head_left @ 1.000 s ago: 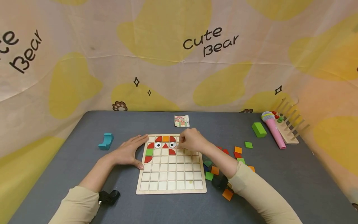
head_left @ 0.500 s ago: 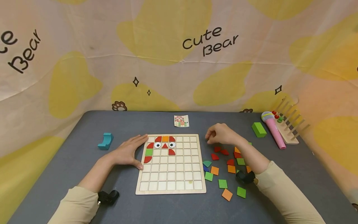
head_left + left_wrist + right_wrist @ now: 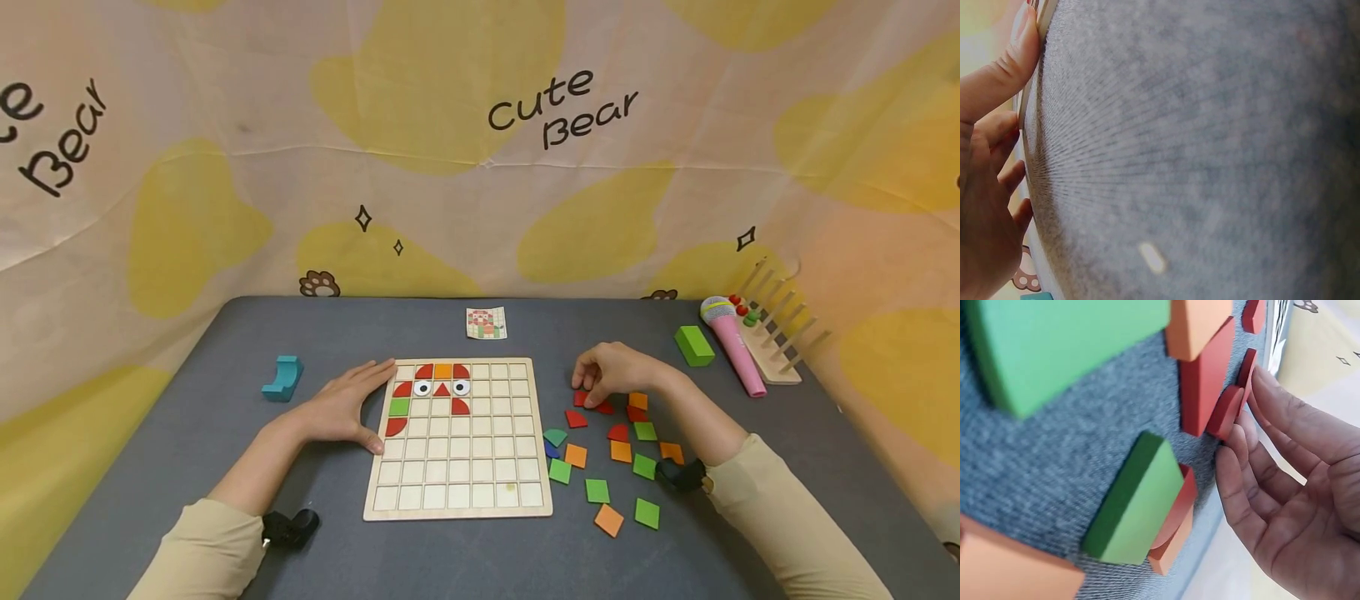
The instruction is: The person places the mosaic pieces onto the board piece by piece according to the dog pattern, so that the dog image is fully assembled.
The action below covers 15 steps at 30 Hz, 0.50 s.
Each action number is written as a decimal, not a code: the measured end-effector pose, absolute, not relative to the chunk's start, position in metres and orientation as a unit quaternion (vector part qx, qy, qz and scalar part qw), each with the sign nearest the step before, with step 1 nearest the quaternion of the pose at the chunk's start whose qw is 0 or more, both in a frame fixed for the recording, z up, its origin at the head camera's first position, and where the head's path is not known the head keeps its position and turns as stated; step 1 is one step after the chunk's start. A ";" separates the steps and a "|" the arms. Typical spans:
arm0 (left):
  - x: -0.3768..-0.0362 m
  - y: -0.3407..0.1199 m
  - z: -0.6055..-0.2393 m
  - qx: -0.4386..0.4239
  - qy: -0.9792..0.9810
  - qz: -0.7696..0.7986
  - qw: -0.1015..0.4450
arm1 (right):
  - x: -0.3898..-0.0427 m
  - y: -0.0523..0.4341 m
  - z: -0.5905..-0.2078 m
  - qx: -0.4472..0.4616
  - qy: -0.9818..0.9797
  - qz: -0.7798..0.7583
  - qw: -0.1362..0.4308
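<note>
In the head view my left hand (image 3: 341,408) lies with spread fingers along the left edge of a wooden grid board (image 3: 457,512). Its thumb touches the board's rim, also seen in the left wrist view. Red quarter-circles, an orange square (image 3: 443,372), a green square (image 3: 399,407), a red triangle (image 3: 442,390) and two eye discs (image 3: 461,387) sit in the board's upper cells. Right of the board, my right hand (image 3: 618,369) is down at the loose pieces. Its thumb and fingers pinch a red tile (image 3: 1247,370) on the table, partly hidden by the hand.
Loose green, orange, red and blue pieces (image 3: 597,491) lie right of the board. A pattern card (image 3: 486,323) is behind it. A teal block (image 3: 283,378) stands left; a green block (image 3: 694,346), pink microphone (image 3: 738,354) and pegged rack (image 3: 780,371) are at the right.
My right hand has left the board's upper cells, swung right and come down on the red pieces. The left hand stays at the board's edge.
</note>
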State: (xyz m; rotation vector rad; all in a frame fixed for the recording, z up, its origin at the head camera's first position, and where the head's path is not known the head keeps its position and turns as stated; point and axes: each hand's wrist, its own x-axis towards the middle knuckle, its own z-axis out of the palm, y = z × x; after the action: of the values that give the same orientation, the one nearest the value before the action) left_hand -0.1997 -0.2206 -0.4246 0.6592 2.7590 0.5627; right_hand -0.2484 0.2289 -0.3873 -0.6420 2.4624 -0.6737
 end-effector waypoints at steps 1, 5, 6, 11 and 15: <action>-0.200 -0.221 -0.424 0.226 0.947 0.192 0.124 | -0.249 0.229 -0.388 -0.236 0.905 -0.248 0.252; -0.200 -0.220 -0.424 0.225 0.947 0.192 0.125 | -0.248 0.230 -0.389 -0.236 0.906 -0.249 0.248; -0.200 -0.221 -0.424 0.225 0.947 0.192 0.125 | -0.248 0.229 -0.390 -0.236 0.906 -0.248 0.247; -0.200 -0.221 -0.425 0.225 0.947 0.192 0.128 | -0.248 0.227 -0.391 -0.237 0.909 -0.241 0.246; -0.200 -0.220 -0.425 0.225 0.946 0.192 0.130 | -0.247 0.225 -0.390 -0.234 0.909 -0.237 0.250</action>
State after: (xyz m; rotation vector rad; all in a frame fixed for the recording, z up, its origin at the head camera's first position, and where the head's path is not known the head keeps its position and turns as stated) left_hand -0.2003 -0.2202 -0.4248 0.6538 2.7503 0.5586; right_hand -0.2470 0.2255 -0.3905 -0.6362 2.4757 -0.6454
